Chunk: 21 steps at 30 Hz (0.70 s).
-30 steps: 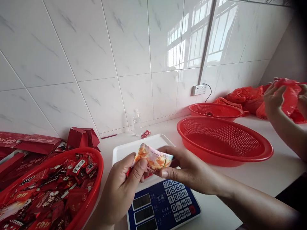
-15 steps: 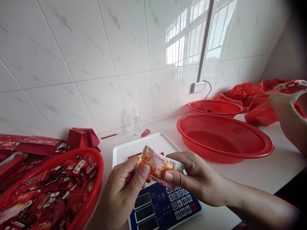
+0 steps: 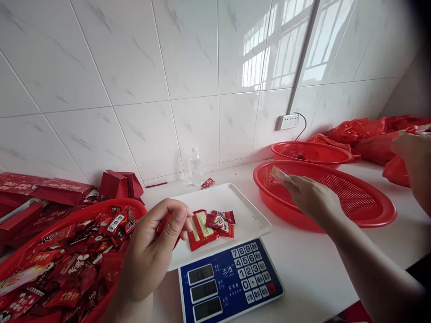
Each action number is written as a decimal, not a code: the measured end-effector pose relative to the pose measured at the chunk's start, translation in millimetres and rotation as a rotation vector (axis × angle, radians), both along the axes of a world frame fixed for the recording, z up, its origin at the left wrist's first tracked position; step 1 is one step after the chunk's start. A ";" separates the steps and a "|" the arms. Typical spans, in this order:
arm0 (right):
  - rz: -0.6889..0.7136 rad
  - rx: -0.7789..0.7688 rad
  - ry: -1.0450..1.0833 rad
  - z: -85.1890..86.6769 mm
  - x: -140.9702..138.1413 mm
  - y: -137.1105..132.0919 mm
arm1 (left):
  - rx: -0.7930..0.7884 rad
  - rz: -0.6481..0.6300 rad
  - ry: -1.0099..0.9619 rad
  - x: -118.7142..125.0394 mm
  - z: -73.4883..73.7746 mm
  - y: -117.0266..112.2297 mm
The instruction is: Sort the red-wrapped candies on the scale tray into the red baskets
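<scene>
My left hand (image 3: pixel 148 251) is pinched shut on a small red packet (image 3: pixel 164 223), just left of the scale's white tray (image 3: pixel 242 202). A few red candy packets (image 3: pixel 210 224) lie on that tray. My right hand (image 3: pixel 311 197) reaches over the big empty red mesh basket (image 3: pixel 370 211), fingers closed on a pale orange-pink packet (image 3: pixel 279 174) whose end sticks out past the fingers. The scale's blue keypad and displays (image 3: pixel 232 280) face me.
A red basket (image 3: pixel 134 211) full of red candy packets sits at the left, red boxes (image 3: pixel 119 185) behind it. A second red basket (image 3: pixel 311 152), a water bottle (image 3: pixel 196 167) and a wall socket (image 3: pixel 287 121) stand at the back. Another person's hand (image 3: pixel 414 157) handles red plastic bags (image 3: pixel 357 132).
My hands have parted: the right one carried the orange-pink packet from above the scale over to the empty basket. The packets on the tray now show. The left hand stayed put.
</scene>
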State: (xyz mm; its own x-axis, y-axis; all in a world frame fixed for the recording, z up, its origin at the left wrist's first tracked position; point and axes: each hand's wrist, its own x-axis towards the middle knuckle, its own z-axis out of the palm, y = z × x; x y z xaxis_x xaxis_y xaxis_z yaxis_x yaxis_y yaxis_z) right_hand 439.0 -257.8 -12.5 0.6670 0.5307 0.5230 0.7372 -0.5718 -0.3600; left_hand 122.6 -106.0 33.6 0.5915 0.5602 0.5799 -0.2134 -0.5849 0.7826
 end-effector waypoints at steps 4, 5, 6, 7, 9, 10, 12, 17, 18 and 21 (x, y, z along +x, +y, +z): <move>0.017 -0.058 -0.032 -20.0 17.7 5.4 | 0.029 0.015 0.037 1.2 0.3 -1.2; 0.056 -0.068 -0.044 -23.8 13.4 10.0 | 0.028 0.018 0.049 1.8 0.2 -1.9; 0.109 -0.080 -0.052 -27.1 6.3 16.0 | 0.022 0.018 0.059 2.4 0.2 -2.5; 0.180 -0.100 -0.053 -29.6 -3.2 23.0 | 0.017 0.016 0.065 2.9 0.1 -3.1; 0.371 -0.169 -0.031 -32.4 -26.3 38.4 | 0.010 0.007 0.074 3.8 0.0 -3.7; 0.488 -0.221 -0.010 -32.7 -38.6 46.0 | 0.011 0.005 0.075 3.9 0.0 -3.8; 0.713 -0.333 0.026 -31.4 -61.1 59.7 | 0.018 0.007 0.078 3.6 0.1 -3.6; 0.986 -0.462 0.034 -25.1 -88.9 84.2 | 0.033 0.013 0.102 1.4 0.5 -3.0; 0.992 -0.454 0.026 -24.8 -90.1 87.6 | 0.031 0.012 0.108 1.2 0.2 -2.9; 0.943 -0.397 -0.011 -27.0 -90.2 94.8 | 0.020 0.001 0.123 1.4 -1.3 -2.4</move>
